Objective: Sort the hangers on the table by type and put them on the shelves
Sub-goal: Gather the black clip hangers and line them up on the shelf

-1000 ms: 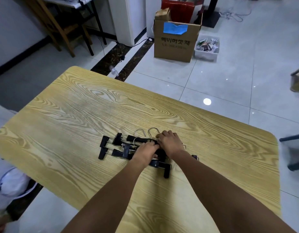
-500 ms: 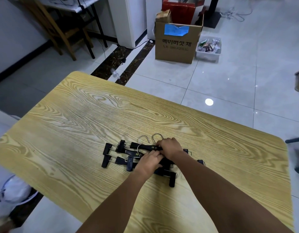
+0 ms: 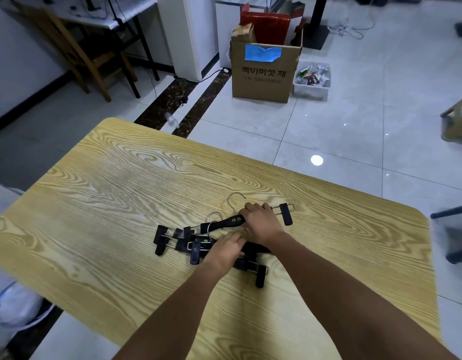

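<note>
A small heap of black clip hangers (image 3: 198, 242) lies near the middle of the tabletop (image 3: 107, 203), their wire hooks and clip ends crossed over one another. The right hand (image 3: 262, 222) is closed round the bar of the top hanger (image 3: 233, 221), which looks tilted up off the heap, though the view does not show for sure that it is clear. The left hand (image 3: 224, 249) rests flat on the heap, fingers together, pinning it rather than gripping.

These hangers should be light and stiff, with hard, smooth bars. The centre bar is the sound place to hold. The hooks and sprung clips will likely snag their neighbours, so one should be lifted while the others are held down.

The tabletop is smooth wood grain and would let the heap slide. Beyond it, the tiled floor holds a box (image 3: 263, 71), a bin (image 3: 313, 79) and a chair (image 3: 76, 55); no shelves show.
</note>
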